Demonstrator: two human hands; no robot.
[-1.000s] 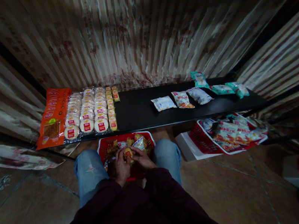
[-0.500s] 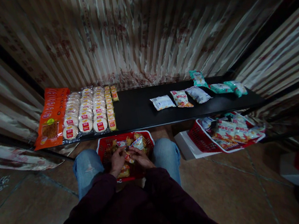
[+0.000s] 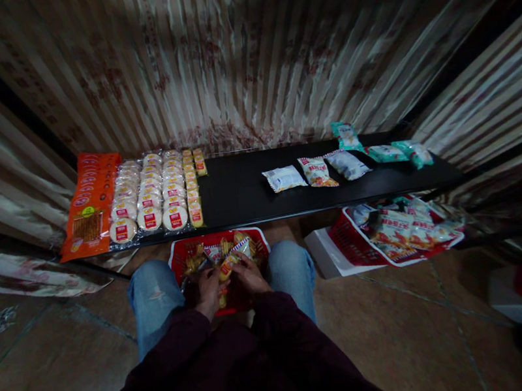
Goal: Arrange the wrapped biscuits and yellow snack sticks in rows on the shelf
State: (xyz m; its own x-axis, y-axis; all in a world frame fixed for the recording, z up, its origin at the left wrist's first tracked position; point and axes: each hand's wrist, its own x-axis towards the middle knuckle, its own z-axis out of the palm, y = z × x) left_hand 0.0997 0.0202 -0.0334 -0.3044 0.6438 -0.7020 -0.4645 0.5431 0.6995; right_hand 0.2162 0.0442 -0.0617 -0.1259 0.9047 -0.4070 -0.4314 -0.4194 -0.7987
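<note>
Above the red basket between my knees, my right hand is closed on one end of a small yellow snack packet. My left hand has its fingers curled at the packet's other end; its fingertips are partly hidden. Below the hands, the basket holds more yellow packets and a white snack bag with a striped edge. On the black shelf in front, round rice crackers in clear wrappers stand in rows, beside a column of narrow yellow packets.
An orange snack bag lies at the shelf's left end. White bags and green bags lie on the right part of the black shelf. A second red basket full of snack bags stands on a white box.
The yellow packet has been turned and raised slightly, so more of it shows between my hands. My left hand has shifted a little right and down. The shelf goods are unchanged.
</note>
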